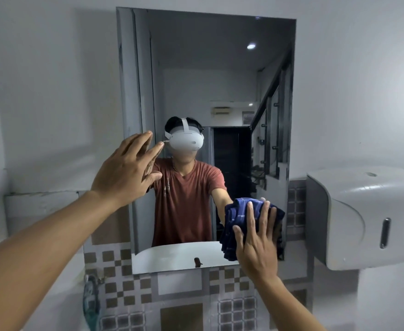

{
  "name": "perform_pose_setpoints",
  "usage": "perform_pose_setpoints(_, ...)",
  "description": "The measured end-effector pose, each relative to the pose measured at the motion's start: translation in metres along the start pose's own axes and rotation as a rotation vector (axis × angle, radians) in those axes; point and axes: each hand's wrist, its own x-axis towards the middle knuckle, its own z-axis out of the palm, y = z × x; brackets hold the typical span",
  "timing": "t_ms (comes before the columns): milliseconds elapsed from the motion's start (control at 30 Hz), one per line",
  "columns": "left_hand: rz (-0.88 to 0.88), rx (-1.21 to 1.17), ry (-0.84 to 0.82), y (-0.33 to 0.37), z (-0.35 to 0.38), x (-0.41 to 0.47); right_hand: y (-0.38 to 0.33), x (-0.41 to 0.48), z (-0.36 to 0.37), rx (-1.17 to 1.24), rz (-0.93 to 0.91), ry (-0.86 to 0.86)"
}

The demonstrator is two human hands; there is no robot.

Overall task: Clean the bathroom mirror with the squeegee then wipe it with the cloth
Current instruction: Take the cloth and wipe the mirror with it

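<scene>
Dark blue cloth (238, 225), bunched and folded, pressed flat against the lower right corner of the mirror (205, 75), just above the bottom edge. Right hand (255, 244) spread over it, fingers splayed and straight, palm pushing the fabric onto the glass; grip flat and apart rather than curled around the cloth. Left hand (126, 170) raised at the mirror's left edge, about mid-height, fingers extended and apart, fingertips at or touching the glass, holding nothing. No squeegee in sight. Reflected in the glass: a person in a rust-red shirt wearing a white headset, both arms reaching forward, plus a ceiling light and a stair railing behind. Below the mirror, brown-and-grey checkered tiling (122, 278). To the right, mounted on the white wall (52, 80) and well apart from the cloth, a white paper dispenser (368, 218).
</scene>
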Motion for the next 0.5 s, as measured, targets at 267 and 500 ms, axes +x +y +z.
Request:
perform_pose_setpoints(267, 0.009, -0.001, 0.016, -0.003, 0.004, -0.001, -0.067, 0.001, 0.022, -0.049, -0.228, 0.02)
perform_pose_setpoints(500, 0.003, -0.062, 0.063, -0.006, 0.008, 0.0, -0.14, 0.013, 0.033, -0.033, -0.29, 0.052)
